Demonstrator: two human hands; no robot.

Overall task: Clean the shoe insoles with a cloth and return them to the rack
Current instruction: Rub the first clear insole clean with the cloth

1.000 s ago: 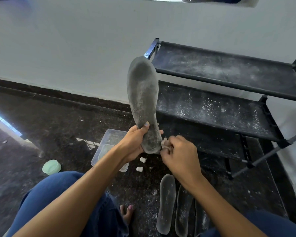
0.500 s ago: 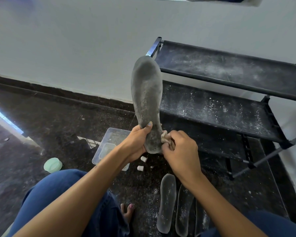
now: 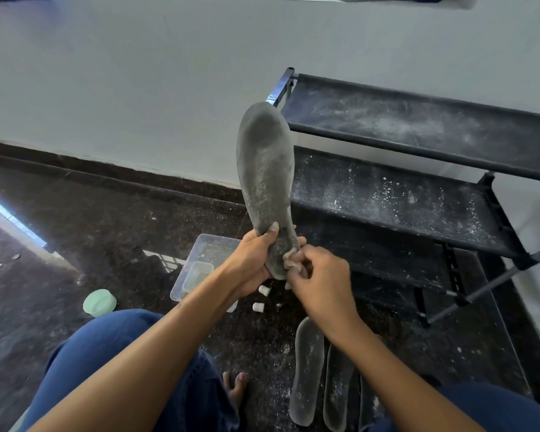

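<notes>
A: Insole (image 3: 265, 179) up in the air, held upright by its heel, toe end pointing at the wall (image 3: 138, 82). It's grey and dusty all over.

B: Which hand has it?

A: The left hand (image 3: 253, 263). Fingers wrapped round the heel from behind, thumb pressed across the front. The right hand (image 3: 320, 283) is bunched round a small pale cloth (image 3: 292, 260), and that cloth sits against the heel's right edge.

B: And the rack?

A: Rack (image 3: 418, 169) stands just behind and to the right of the insole, against the wall. Black frame, dark fabric shelves, both upper ones speckled with white dust. I see nothing lying on those two shelves.

B: Any other insoles?

A: Three more on the floor (image 3: 106, 219), side by side, below the right forearm and in front of the rack. The leftmost one (image 3: 306, 369) shows whole; the next (image 3: 337, 388) is partly under the arm, the third mostly hidden.

B: What else is down there?

A: A clear tub (image 3: 200, 257) with a smaller clear box inside it, just left of the left hand. Two little white caps (image 3: 264, 289) near its corner. A pale green lid (image 3: 99, 303) farther left, well apart from the rest. The person sits on the floor in blue trousers (image 3: 106, 363), one bare foot (image 3: 236, 388) showing between the knees. White powder is scattered over the dark floor near the insoles.
</notes>
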